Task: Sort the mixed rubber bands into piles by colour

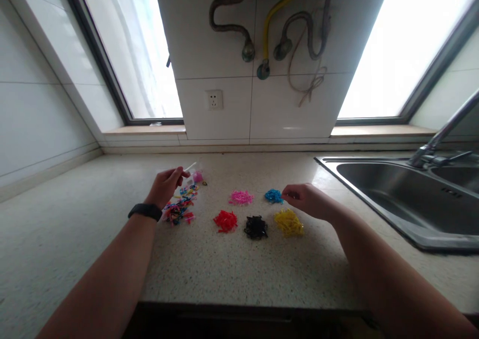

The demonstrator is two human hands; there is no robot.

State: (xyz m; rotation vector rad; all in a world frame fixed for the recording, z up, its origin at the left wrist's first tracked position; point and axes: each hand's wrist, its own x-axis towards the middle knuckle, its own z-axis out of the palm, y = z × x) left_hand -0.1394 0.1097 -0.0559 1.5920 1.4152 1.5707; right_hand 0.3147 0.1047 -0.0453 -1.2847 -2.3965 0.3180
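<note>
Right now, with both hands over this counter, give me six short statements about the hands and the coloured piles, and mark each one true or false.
1. The right hand is beside the blue pile. True.
2. On the counter, the black pile lies between the red pile and the yellow pile. True.
3. The yellow pile is the farthest left. False: the mixed-colour pile, near the left hand, is.
4. The sink is to the right of the yellow pile. True.
5. The left hand is nearer the sink than the right hand. False: the right hand is nearer.
6. The blue pile is nearer the counter's front edge than the black pile. False: the black pile is nearer.
</note>
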